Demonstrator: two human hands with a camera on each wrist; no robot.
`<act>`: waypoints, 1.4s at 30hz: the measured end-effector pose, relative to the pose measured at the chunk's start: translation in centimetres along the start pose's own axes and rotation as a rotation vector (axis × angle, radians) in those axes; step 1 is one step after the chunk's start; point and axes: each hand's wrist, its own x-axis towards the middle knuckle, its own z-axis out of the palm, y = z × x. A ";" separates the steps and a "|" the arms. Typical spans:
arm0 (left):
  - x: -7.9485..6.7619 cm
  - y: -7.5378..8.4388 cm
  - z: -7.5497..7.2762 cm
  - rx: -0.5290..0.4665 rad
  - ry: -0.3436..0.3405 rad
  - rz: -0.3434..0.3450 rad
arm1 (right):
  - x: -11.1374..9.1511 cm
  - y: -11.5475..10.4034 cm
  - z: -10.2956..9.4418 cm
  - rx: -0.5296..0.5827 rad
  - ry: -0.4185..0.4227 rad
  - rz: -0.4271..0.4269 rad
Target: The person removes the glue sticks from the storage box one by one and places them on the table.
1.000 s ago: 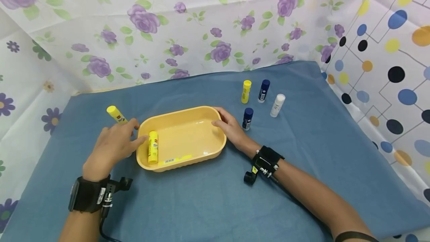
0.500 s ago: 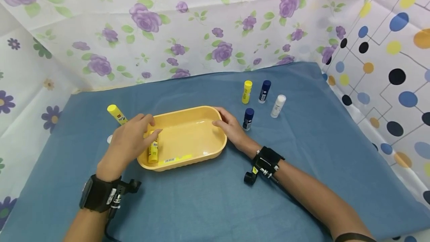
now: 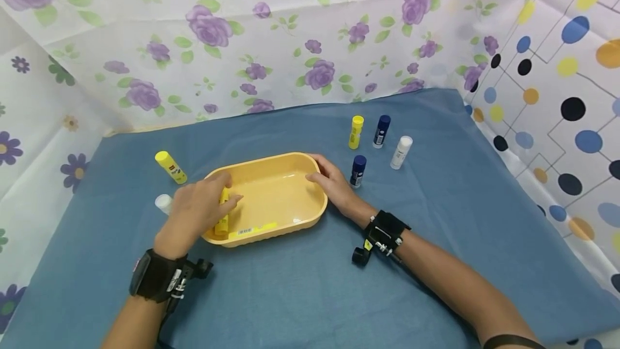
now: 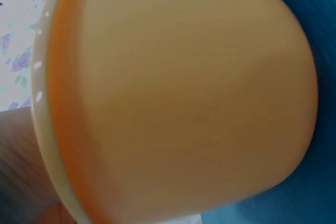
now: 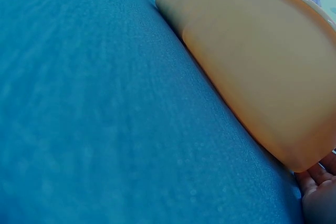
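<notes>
A yellow plastic tray (image 3: 271,198) sits on the blue cloth. My right hand (image 3: 334,185) grips its right end, thumb over the rim and fingers outside; the right wrist view shows those fingers (image 5: 317,177) low against the outer wall. Inside the tray's left end lies a yellow glue stick (image 3: 222,225), partly covered by my left hand (image 3: 201,203). That hand reaches over the left rim, thumb and forefinger spread apart above the glue stick. In the left wrist view the tray's outer wall (image 4: 194,93) fills most of the picture.
Left of the tray are another yellow glue stick (image 3: 171,167) and a white-capped one (image 3: 164,203), partly behind my left hand. Beyond my right hand stand a yellow glue stick (image 3: 356,132), two dark-blue-capped ones (image 3: 381,132) and a white one (image 3: 401,152). Patterned cloth walls (image 3: 271,42) border the table.
My left hand has moved right, from beside the tray's left end to over the glue stick inside. The white-capped glue stick has come into sight behind it. My right hand stays on the tray.
</notes>
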 end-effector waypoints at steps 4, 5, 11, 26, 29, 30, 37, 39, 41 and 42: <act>-0.1 0.2 0.3 0.035 0.000 0.022 | -0.1 0.3 -0.1 0.006 0.002 -0.009; -0.1 0.2 0.4 0.046 0.003 0.029 | -0.2 0.3 -0.1 0.008 0.002 -0.010; -0.4 0.4 0.6 0.096 0.037 0.063 | -0.1 0.4 -0.1 0.012 0.000 -0.022; -0.5 0.3 1.1 0.168 0.094 0.098 | 0.0 0.1 0.1 0.006 0.000 -0.001; -0.3 0.3 1.2 0.175 0.087 0.092 | 0.0 0.0 0.1 -0.001 0.001 0.000; -0.3 0.2 1.2 0.175 0.089 0.090 | -0.1 -0.1 0.1 -0.002 0.000 -0.001; -0.3 0.3 1.2 0.169 0.117 0.092 | 0.0 -0.1 0.1 0.003 -0.007 -0.009; -0.3 0.4 1.2 0.171 0.108 0.088 | 0.0 -0.1 0.0 0.003 -0.006 -0.011; -0.3 0.4 1.1 0.177 0.104 0.085 | 0.0 -0.2 0.0 0.006 -0.004 -0.010; -0.3 0.4 1.1 0.180 0.101 0.083 | 0.0 -0.2 0.0 0.006 -0.002 -0.011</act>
